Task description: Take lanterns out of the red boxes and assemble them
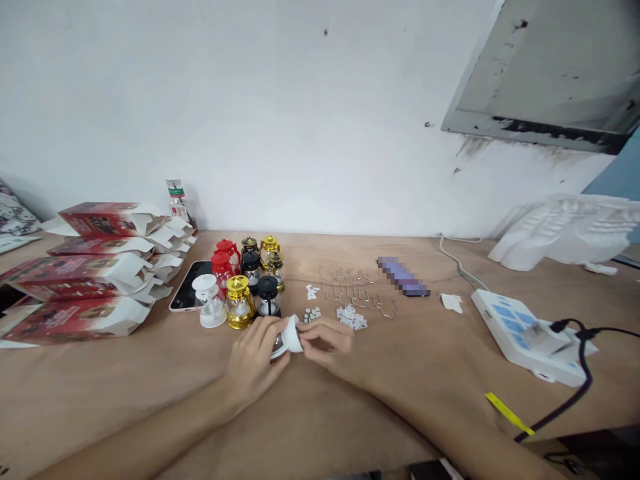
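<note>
Both hands meet low in the middle of the table (125, 387). The left hand (254, 363) has its grip wrapped round a white mini lantern (291, 335) that's tipped on its side just above the wood. The right hand (327, 345) has its fingertips pinched onto the other end, so both grips are clamped on the same piece. What exactly the right fingers press on is too small to tell.

Just behind the hands sits a cluster of mini lanterns (240, 280): red, black and gold, plus a white one front left. Left of those a phone (187, 287) lies face up. Further left is a stack of red and white boxes (90, 273) with open flaps, and there's a small bottle (176, 199) by the wall.

Right of the cluster are some small round bits (313, 313), white plastic bits (351, 318) and rows of wire handles (350, 287). Far right there's a white power strip (525, 333) with a black cable (580, 380) plugged in, and a yellow strip (507, 413) lies near the table edge.
</note>
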Available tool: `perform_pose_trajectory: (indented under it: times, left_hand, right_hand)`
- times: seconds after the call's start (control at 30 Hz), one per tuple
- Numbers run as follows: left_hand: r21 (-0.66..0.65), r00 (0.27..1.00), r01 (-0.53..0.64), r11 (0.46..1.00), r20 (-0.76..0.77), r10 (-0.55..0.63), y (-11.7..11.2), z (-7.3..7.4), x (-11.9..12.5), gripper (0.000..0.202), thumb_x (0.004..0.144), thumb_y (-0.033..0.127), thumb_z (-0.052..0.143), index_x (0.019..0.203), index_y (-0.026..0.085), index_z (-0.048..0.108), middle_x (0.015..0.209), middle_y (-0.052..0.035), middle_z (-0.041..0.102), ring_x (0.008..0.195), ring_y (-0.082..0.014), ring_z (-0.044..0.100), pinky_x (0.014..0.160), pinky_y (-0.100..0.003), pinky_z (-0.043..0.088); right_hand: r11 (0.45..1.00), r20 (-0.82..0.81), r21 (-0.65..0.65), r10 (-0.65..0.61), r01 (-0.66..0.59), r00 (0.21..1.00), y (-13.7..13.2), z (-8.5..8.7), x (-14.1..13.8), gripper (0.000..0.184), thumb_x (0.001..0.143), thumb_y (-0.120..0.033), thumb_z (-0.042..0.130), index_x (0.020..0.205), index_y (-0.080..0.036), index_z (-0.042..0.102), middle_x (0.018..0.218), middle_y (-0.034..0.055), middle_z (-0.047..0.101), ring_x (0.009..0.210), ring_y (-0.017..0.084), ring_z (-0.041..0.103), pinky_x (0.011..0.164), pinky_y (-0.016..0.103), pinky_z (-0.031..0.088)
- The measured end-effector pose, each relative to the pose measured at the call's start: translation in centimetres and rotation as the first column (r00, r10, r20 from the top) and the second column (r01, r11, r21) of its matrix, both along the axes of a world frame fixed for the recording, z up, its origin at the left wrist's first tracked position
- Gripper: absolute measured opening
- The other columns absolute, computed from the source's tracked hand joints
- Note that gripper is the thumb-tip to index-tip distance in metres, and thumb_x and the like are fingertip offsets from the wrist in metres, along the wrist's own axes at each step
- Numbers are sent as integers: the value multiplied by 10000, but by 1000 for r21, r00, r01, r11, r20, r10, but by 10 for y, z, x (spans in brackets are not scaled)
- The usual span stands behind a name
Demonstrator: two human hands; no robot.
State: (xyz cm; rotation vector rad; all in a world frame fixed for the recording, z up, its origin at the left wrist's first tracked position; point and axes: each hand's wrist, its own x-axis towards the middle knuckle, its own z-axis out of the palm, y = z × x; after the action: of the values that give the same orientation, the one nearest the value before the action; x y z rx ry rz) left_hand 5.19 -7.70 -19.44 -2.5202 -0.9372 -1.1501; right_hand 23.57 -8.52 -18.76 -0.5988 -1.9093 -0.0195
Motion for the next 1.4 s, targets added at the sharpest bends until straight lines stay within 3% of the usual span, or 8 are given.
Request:
perform_pose_trajectory:
  times: [0.33,0.53,0.67,0.8,0.93,1.07,1.2,1.4]
  left_hand:
    - [-74,999,-36,997,19,37,2,3,0,322,780,188,520,1094,200,447,982,-59,628,865,-202,629,673,-287,508]
    - [-139,995,12,990,97,1,1,2,-1,367,747,172,540,1091,213,421,983,-45,626,854,-183,636,680,-275,518]
    - [-181,991,29,983,132,-5,1,-1,-1,385,729,186,563,1079,208,405,977,-48,630,819,-182,648,654,-275,521]
    - [-203,990,24,979,144,6,3,-6,-2,381,716,206,582,1051,204,400,1008,-65,631,822,-190,656,637,-282,518]
    - [-201,987,72,977,155,-41,4,-5,-2,321,706,199,593,983,204,430,1008,-63,632,847,-185,653,663,-278,516]
    - [-205,991,88,975,120,-64,3,-1,-2,269,719,185,584,957,210,460,985,-51,637,860,-178,648,679,-272,514]
    - [-180,992,92,979,100,-75,1,2,-2,260,735,168,576,965,209,460,972,-52,635,866,-179,644,662,-269,514]
    - [-136,995,62,989,89,-50,2,3,-1,250,729,152,567,947,209,459,957,-47,635,838,-181,644,649,-272,509]
  right_hand:
    - [982,-67,-185,13,-25,998,15,9,13,94,776,-130,570,729,-202,605,716,23,688,669,125,651,620,234,519]
    - [937,164,-246,-213,249,963,39,20,59,111,771,-132,511,711,-201,576,724,14,658,678,143,602,639,267,471]
    - [886,595,-86,-320,455,737,47,22,78,101,704,-102,518,697,-183,576,779,58,634,777,195,569,721,324,440]
    - [834,728,67,-417,548,545,48,20,80,47,703,-146,567,678,-171,599,874,103,633,864,238,545,791,380,399]
    - [873,520,13,-422,487,743,42,16,65,100,795,-200,539,714,-177,593,841,83,641,829,218,554,778,386,405]
    - [971,131,-178,-138,160,982,24,12,34,86,837,-253,553,780,-199,588,844,54,631,825,167,592,759,327,466]
    - [971,-6,-236,36,-36,999,10,6,11,53,814,-242,592,774,-212,609,874,58,631,818,157,615,735,309,496]
    - [969,-39,-247,21,-30,999,8,0,6,68,816,-184,572,765,-203,612,894,71,671,807,150,651,700,279,517]
